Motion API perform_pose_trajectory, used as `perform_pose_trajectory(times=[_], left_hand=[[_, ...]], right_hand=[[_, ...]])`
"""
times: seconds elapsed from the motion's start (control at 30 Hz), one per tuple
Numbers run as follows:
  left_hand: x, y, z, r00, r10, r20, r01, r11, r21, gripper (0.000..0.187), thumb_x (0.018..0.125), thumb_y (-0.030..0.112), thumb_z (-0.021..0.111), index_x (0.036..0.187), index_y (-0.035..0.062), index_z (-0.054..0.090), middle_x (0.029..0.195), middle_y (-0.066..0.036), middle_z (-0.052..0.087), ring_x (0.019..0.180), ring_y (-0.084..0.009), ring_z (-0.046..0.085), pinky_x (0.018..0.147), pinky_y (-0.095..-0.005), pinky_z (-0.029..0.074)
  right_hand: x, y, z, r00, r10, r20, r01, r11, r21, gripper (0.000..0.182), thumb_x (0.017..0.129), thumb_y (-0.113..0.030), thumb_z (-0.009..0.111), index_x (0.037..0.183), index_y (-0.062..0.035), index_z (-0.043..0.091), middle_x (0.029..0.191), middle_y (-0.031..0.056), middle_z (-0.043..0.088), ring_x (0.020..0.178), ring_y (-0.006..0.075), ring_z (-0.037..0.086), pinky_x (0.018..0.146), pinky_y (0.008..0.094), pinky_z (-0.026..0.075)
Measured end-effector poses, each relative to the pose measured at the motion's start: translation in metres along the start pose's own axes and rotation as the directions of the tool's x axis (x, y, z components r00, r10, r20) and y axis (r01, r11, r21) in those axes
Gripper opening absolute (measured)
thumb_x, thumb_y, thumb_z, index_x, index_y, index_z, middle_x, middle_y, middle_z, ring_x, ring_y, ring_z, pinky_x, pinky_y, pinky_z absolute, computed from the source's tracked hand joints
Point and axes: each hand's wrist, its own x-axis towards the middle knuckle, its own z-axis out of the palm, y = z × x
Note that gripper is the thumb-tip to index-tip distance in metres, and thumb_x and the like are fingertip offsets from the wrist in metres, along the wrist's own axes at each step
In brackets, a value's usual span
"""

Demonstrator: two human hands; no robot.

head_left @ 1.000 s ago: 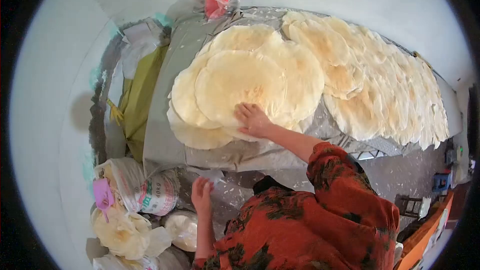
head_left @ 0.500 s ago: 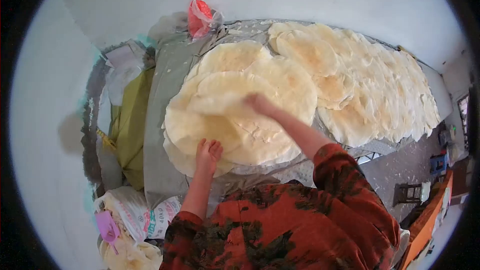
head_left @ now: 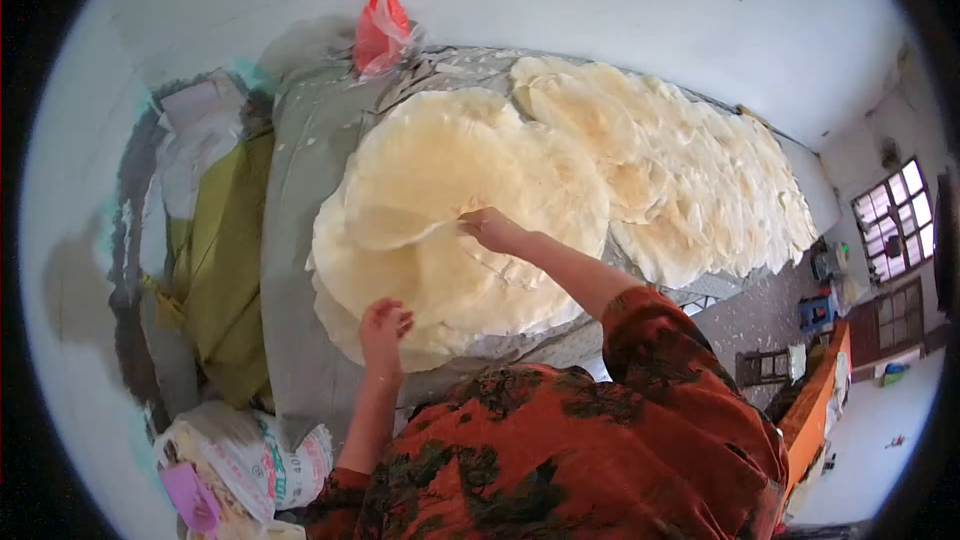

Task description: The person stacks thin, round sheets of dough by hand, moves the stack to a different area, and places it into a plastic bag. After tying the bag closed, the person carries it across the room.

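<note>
Large, thin, pale round flatbreads lie overlapped in a broad pile in front of me. My right hand point(head_left: 491, 230) pinches the near right edge of the top flatbread point(head_left: 435, 175), whose rim stands slightly off the layer below. Close to the pile's near left edge is my left hand point(head_left: 383, 333), its fingers loosely bent and apart, with nothing seen in it. Below that hand's level, the lower flatbreads point(head_left: 365, 285) stick out from under the top one.
Many more flatbreads point(head_left: 700, 180) overlap to the right on the grey-covered table point(head_left: 300, 240). A red plastic bag point(head_left: 381, 35) stands at the back. Olive cloth point(head_left: 230, 270), a white sack point(head_left: 240, 450) and a purple scoop point(head_left: 190, 498) are at left. A stool point(head_left: 765, 368) stands at right.
The flatbread that was a blur under my right hand now lies spread over the back of the pile. My right hand has moved slightly left and down. The view has shifted, showing a window.
</note>
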Motion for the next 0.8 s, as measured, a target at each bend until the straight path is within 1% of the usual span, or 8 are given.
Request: perform_pose_trajectory(times=[0.03, 0.13, 0.17, 0.3, 0.4, 0.53, 0.7, 0.8], left_hand=[[0.003, -0.002, 0.01, 1.0, -0.005, 0.022, 0.005, 1.0, 0.001, 0.025, 0.081, 0.006, 0.053, 0.105, 0.0004, 0.049, 0.098, -0.01, 0.055, 0.087, -0.0201, 0.058, 0.073, -0.03, 0.05], [0.015, -0.019, 0.038, 0.931, -0.194, 0.309, 0.199, 0.98, 0.015, 0.034, 0.084, 0.011, 0.051, 0.115, -0.0016, 0.043, 0.107, -0.015, 0.053, 0.093, -0.0241, 0.058, 0.082, -0.0351, 0.049], [0.017, -0.018, 0.05, 0.925, -0.207, 0.318, 0.21, 0.977, 0.027, 0.034, 0.084, 0.011, 0.051, 0.115, -0.0016, 0.043, 0.107, -0.015, 0.053, 0.093, -0.0241, 0.058, 0.082, -0.0351, 0.049], [0.03, -0.024, 0.106, 0.863, -0.235, 0.446, 0.289, 0.956, -0.056, 0.041, 0.086, 0.013, 0.051, 0.12, -0.0041, 0.037, 0.112, -0.017, 0.051, 0.099, -0.0285, 0.056, 0.087, -0.0382, 0.047], [0.045, -0.056, 0.133, 0.854, -0.253, 0.455, 0.355, 0.922, -0.155, 0.043, 0.086, 0.013, 0.051, 0.121, -0.0053, 0.035, 0.115, -0.018, 0.05, 0.104, -0.0303, 0.053, 0.088, -0.0391, 0.047], [0.053, -0.086, 0.162, 0.888, -0.311, 0.339, 0.392, 0.897, -0.206, 0.038, 0.085, 0.011, 0.051, 0.118, -0.0018, 0.038, 0.107, -0.013, 0.051, 0.1, -0.0268, 0.053, 0.086, -0.0401, 0.047], [0.055, -0.109, 0.178, 0.935, -0.229, 0.272, 0.276, 0.949, -0.149, 0.024, 0.082, 0.008, 0.053, 0.104, 0.0018, 0.046, 0.091, -0.006, 0.052, 0.082, -0.0178, 0.055, 0.074, -0.0353, 0.05], [0.053, -0.102, 0.199, 0.96, -0.278, 0.045, 0.281, 0.95, -0.135, 0.008, 0.082, 0.008, 0.054, 0.088, 0.0051, 0.049, 0.084, -0.005, 0.054, 0.077, -0.0149, 0.055, 0.069, -0.031, 0.05]], right_hand=[[0.009, 0.005, -0.008, 0.988, -0.029, 0.153, 0.035, 0.999, -0.033, 0.02, 0.086, -0.015, 0.048, 0.095, -0.0044, 0.063, 0.103, 0.0118, 0.062, 0.092, 0.0275, 0.06, 0.08, 0.0398, 0.046], [0.071, 0.041, -0.084, 0.882, 0.46, 0.103, -0.471, 0.856, 0.214, 0.021, 0.084, -0.016, 0.051, 0.095, -0.0034, 0.064, 0.099, 0.0094, 0.064, 0.091, 0.0189, 0.058, 0.082, 0.0357, 0.044], [0.089, 0.065, -0.113, 0.961, 0.264, -0.083, -0.257, 0.962, 0.087, 0.021, 0.083, -0.017, 0.055, 0.095, -0.0028, 0.065, 0.093, 0.0117, 0.065, 0.089, 0.0203, 0.059, 0.082, 0.0345, 0.044], [0.081, -0.024, -0.265, 0.901, 0.089, -0.425, -0.131, 0.989, -0.068, 0.022, 0.085, -0.013, 0.05, 0.101, -0.0024, 0.061, 0.094, 0.0139, 0.065, 0.089, 0.0259, 0.061, 0.078, 0.0341, 0.047], [0.033, -0.045, -0.283, 0.941, -0.042, -0.336, -0.058, 0.957, -0.283, 0.022, 0.084, -0.011, 0.05, 0.102, -0.0028, 0.06, 0.098, 0.0136, 0.063, 0.089, 0.0298, 0.061, 0.078, 0.0354, 0.048], [-0.057, -0.002, -0.184, 0.912, -0.284, -0.295, 0.188, 0.93, -0.316, 0.03, 0.079, -0.005, 0.047, 0.107, -0.003, 0.055, 0.111, 0.0169, 0.057, 0.101, 0.0321, 0.055, 0.086, 0.0397, 0.044], [-0.15, 0.082, -0.029, 0.997, 0.054, -0.058, -0.058, 0.996, -0.069, 0.024, 0.072, -0.006, 0.05, 0.096, -0.0025, 0.053, 0.094, 0.0124, 0.055, 0.1, 0.0313, 0.051, 0.075, 0.0382, 0.047], [-0.158, 0.079, -0.032, 0.966, 0.025, -0.257, -0.037, 0.998, -0.041, 0.02, 0.074, -0.005, 0.048, 0.092, -0.001, 0.055, 0.104, 0.0143, 0.057, 0.095, 0.0324, 0.054, 0.078, 0.0381, 0.047]])
